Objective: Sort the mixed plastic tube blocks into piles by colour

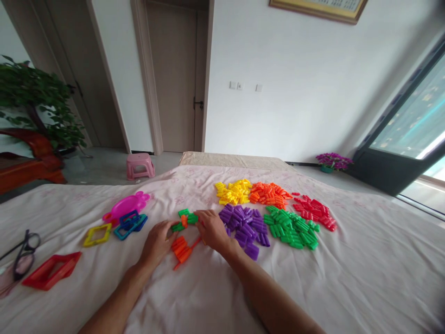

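Observation:
Both hands are at a small joined figure of green and orange plastic building pieces (184,220) on the cloth. At its left end, my left hand (159,242) pinches a green piece between thumb and fingers. Curled over the right end is my right hand (211,229), its fingertips partly hidden. Just below lies another joined piece, an orange plastic figure (181,249) with thin arms sticking out, one reaching toward my right hand. Close to the right hand is a pile of purple plastic pieces (243,222).
Piles of yellow (233,191), orange (270,193), green (292,226) and red pieces (314,212) lie to the right. On the left are a magenta plastic tray (125,206), blue frames (130,223), a yellow frame (98,235), a red frame (52,271) and eyeglasses (25,254).

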A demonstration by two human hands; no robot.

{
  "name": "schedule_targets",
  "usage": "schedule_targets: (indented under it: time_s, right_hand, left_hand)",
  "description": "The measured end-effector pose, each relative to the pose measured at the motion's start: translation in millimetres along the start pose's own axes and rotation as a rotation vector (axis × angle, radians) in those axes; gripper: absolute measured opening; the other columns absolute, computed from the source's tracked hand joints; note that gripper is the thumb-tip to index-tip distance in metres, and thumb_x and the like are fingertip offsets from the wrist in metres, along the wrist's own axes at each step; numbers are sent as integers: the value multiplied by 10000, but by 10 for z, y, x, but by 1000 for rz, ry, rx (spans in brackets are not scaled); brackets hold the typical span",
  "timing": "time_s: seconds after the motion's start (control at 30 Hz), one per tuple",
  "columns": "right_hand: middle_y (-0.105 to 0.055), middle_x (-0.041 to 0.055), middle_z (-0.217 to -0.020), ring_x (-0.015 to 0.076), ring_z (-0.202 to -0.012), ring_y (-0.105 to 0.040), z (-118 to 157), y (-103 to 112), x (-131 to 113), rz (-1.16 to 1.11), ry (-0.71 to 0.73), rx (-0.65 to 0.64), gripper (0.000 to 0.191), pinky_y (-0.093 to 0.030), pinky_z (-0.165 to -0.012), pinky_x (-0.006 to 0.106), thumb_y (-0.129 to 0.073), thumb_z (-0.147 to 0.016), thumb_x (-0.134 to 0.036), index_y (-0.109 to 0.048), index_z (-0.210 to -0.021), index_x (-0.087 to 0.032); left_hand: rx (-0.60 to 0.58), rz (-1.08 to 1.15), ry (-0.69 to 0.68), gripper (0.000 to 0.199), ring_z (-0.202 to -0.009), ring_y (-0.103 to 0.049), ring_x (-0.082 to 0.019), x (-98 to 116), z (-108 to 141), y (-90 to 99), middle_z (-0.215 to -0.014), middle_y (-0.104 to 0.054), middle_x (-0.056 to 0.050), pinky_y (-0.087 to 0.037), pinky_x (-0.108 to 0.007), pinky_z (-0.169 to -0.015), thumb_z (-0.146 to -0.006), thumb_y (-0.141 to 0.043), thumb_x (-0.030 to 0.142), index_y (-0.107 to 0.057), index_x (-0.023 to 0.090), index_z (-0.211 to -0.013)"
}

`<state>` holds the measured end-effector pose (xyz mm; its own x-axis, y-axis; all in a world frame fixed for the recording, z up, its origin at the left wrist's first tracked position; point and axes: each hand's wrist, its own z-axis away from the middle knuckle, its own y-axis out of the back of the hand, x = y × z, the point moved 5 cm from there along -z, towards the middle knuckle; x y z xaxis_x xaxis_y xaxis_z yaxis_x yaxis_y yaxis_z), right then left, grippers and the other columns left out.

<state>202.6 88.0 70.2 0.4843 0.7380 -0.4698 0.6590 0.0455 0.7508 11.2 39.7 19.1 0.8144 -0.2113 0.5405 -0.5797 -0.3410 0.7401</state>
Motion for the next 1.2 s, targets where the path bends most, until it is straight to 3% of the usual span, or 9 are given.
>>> schedule_targets:
  time_s: [0.1, 0.23, 0.33, 0.43, 0.53, 0.67, 1.0, 1.1, 1.2]
  right_hand:
    - [-646, 95, -1242, 225, -1146, -558, -115, -138, -4, 128, -39, -88, 384, -405, -994, 350, -602, -890, -233, -583, -1271, -198]
    - [-675, 70, -1138, 228, -1076, -563, -214, -264, 32, 247, -105, -173, 295, -401, -952, 346, -607, -899, -299, -625, -1187, -235]
    - [-682, 64, -1084, 230, -1046, -565, -213, -277, 27, 288, -111, -189, 243, -401, -923, 344, -606, -903, -319, -648, -1131, -246]
    - [-681, 57, -1094, 229, -1059, -568, -162, -190, 31, 258, -101, -143, 315, -409, -918, 335, -632, -886, -317, -625, -1195, -255]
    - [-674, 60, -1120, 225, -1052, -577, -78, 28, 90, 209, -107, -54, 408, -425, -918, 325, -672, -857, -323, -600, -1249, -238]
    - [-659, 82, -1148, 240, -1058, -584, 109, 506, 299, 229, -169, 78, 465, -437, -931, 348, -687, -835, -306, -583, -1279, -216]
    - [-658, 94, -1160, 281, -1077, -555, 992, 1822, 1320, 600, -621, 432, 414, -403, -917, 394, -627, -839, -345, -610, -1232, -218]
    - [-643, 110, -1191, 297, -1090, -532, 1237, 2011, 1493, 685, -728, 524, 448, -374, -935, 422, -629, -821, -340, -603, -1249, -210]
    - [-626, 113, -1228, 307, -1127, -506, 1310, 2014, 1482, 703, -702, 588, 469, -361, -959, 440, -628, -810, -318, -595, -1264, -203]
  left_hand:
    - [20, -15, 33, 294, -1045, -629, -228, -34, -6, -1, -1108, -712, -93, -457, -370, -966, -836, -568, 241, -673, 184, -1105]
    - [32, -46, 69, 312, -1027, -622, -239, -57, -21, -2, -1073, -711, -102, -454, -372, -948, -813, -593, 242, -680, 167, -1103]
    - [26, -60, 84, 284, -995, -624, -240, -41, -36, 12, -1027, -715, -89, -459, -365, -921, -801, -606, 261, -702, 182, -1056]
    - [12, -61, 93, 267, -980, -627, -248, -22, -45, 26, -1011, -716, -84, -459, -368, -909, -796, -609, 297, -711, 189, -1018]
    - [-17, -66, 118, 295, -989, -630, -255, -53, -42, 11, -1023, -718, -79, -458, -369, -914, -793, -606, 349, -703, 195, -1025]
    - [-24, -53, 135, 336, -1012, -629, -252, -150, -26, -41, -1063, -718, -79, -459, -357, -928, -781, -603, 359, -670, 193, -1065]
    - [-30, -26, 190, 359, -988, -645, -234, -216, -4, -77, -1051, -719, -71, -489, -334, -883, -777, -593, 367, -615, 204, -1096]
    - [-38, -10, 220, 327, -982, -663, -225, -211, 7, -64, -1041, -724, -61, -499, -317, -863, -787, -575, 365, -619, 214, -1073]
    - [-41, 0, 241, 306, -956, -681, -222, -202, 11, -54, -1022, -731, -50, -510, -308, -837, -783, -575, 370, -631, 223, -1046]
